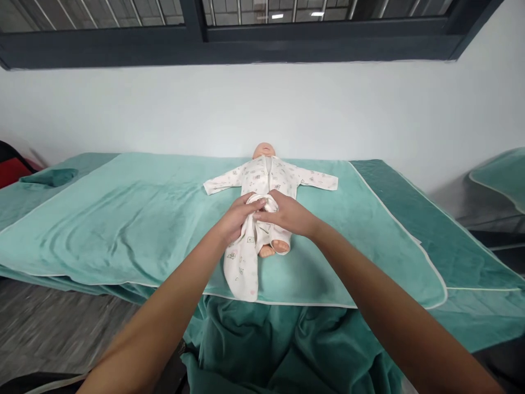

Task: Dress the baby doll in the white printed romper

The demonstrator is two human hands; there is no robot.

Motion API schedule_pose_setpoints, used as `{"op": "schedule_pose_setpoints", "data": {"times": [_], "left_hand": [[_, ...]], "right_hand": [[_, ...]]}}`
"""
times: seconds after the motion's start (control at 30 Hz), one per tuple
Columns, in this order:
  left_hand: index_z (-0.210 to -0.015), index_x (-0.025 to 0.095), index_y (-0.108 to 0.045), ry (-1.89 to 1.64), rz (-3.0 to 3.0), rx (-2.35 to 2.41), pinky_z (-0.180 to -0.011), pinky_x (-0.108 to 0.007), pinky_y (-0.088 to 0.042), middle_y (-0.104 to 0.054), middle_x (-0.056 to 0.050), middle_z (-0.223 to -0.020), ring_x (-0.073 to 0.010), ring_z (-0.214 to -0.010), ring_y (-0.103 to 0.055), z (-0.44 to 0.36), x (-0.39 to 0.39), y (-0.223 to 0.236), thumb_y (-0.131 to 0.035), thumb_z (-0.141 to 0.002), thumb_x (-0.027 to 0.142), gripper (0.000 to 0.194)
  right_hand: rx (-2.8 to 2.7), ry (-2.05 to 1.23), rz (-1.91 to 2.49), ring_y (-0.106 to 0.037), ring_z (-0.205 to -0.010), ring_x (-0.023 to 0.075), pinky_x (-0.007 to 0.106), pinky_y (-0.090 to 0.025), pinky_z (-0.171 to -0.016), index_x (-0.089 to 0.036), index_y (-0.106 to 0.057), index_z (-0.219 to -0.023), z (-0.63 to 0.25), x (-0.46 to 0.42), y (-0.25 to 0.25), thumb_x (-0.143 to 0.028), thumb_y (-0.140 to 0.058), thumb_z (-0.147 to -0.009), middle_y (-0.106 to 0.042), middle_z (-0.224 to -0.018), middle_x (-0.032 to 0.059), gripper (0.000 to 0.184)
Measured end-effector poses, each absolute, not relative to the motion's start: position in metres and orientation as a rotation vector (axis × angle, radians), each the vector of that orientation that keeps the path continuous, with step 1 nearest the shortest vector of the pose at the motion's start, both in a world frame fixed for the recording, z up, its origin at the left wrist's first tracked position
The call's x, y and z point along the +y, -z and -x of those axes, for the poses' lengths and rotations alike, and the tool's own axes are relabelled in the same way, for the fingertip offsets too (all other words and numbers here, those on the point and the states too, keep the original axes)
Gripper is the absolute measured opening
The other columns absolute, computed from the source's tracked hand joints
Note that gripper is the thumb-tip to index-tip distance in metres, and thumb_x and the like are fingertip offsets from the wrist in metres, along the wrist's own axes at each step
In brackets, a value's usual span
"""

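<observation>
A baby doll lies on its back on the light green blanket, its head toward the wall. It wears a white printed top with both sleeves stretched out sideways. Over its lower body, my left hand and my right hand pinch the gathered edge of white printed baby pants. One pant leg hangs down to the left, toward the bed's front edge. The doll's feet show below my hands, one of them at the cuff of the other leg. Folds of cloth partly hide my fingertips.
The light green blanket with white piping covers the bed, over a darker green sheet. Beyond it stand a white wall and a barred window with a dark frame. Red and black item at left; green pillow at right.
</observation>
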State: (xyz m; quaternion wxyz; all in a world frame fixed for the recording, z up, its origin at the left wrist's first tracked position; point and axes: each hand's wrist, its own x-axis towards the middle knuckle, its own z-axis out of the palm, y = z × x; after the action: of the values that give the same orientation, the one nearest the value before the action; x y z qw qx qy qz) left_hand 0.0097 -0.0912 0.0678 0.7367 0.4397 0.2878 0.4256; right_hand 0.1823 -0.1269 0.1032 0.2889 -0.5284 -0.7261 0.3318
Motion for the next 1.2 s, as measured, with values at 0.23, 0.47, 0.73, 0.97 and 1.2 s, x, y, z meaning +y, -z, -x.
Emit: {"op": "schedule_pose_setpoints", "data": {"times": [0.23, 0.47, 0.73, 0.97, 1.2], "left_hand": [[-0.087, 0.013, -0.072, -0.786, -1.030, 0.623, -0.065, -0.026, -0.050, -0.069, -0.003, -0.076, -0.0137, -0.067, -0.063, 0.007, -0.092, -0.066, -0.085, -0.072, 0.046, 0.038], [-0.079, 0.018, -0.060, -0.906, -1.153, 0.738, -0.058, -0.022, -0.042, -0.060, 0.003, -0.068, -0.0095, -0.060, -0.053, 0.002, -0.092, -0.053, -0.081, -0.075, 0.053, 0.041], [-0.071, 0.020, -0.047, -1.228, -1.170, 0.878, -0.056, -0.022, -0.034, -0.044, 0.005, -0.065, -0.0087, -0.059, -0.040, -0.019, -0.089, -0.046, -0.072, -0.083, 0.055, 0.045], [-0.074, 0.019, -0.057, -1.165, -1.153, 0.874, -0.062, -0.025, -0.040, -0.056, 0.002, -0.070, -0.0123, -0.066, -0.049, -0.013, -0.093, -0.047, -0.067, -0.082, 0.068, 0.050], [-0.104, 0.018, -0.067, -0.908, -1.311, 0.715, -0.077, -0.027, -0.049, -0.071, -0.003, -0.095, -0.0170, -0.083, -0.063, 0.000, -0.100, -0.046, -0.085, -0.070, 0.048, 0.049]], "right_hand": [[-1.711, -1.213, 1.216, -0.063, -0.085, 0.0183, 0.029, -0.046, -0.077, -0.019, -0.068, -0.085, -0.187, -0.116, -0.091, -0.038, -0.077, -0.077, -0.069, -0.084, -0.0019, 0.023], [-1.626, -1.521, 1.019, -0.066, -0.085, 0.0177, 0.029, -0.051, -0.078, -0.018, -0.068, -0.095, -0.193, -0.119, -0.086, -0.036, -0.086, -0.070, -0.071, -0.088, 0.0010, 0.036], [-1.785, -1.499, 1.206, -0.067, -0.084, 0.0199, 0.032, -0.052, -0.078, -0.018, -0.073, -0.091, -0.182, -0.117, -0.090, -0.041, -0.086, -0.070, -0.074, -0.089, 0.0030, 0.034], [-1.556, -1.499, 1.183, -0.068, -0.086, 0.0222, 0.035, -0.053, -0.079, -0.018, -0.072, -0.092, -0.179, -0.116, -0.084, -0.046, -0.083, -0.073, -0.075, -0.093, 0.0048, 0.036], [-1.251, -1.407, 1.115, -0.063, -0.077, 0.0174, 0.029, -0.050, -0.071, -0.018, -0.068, -0.090, -0.172, -0.114, -0.071, -0.046, -0.086, -0.067, -0.070, -0.083, 0.0005, 0.040]]}}
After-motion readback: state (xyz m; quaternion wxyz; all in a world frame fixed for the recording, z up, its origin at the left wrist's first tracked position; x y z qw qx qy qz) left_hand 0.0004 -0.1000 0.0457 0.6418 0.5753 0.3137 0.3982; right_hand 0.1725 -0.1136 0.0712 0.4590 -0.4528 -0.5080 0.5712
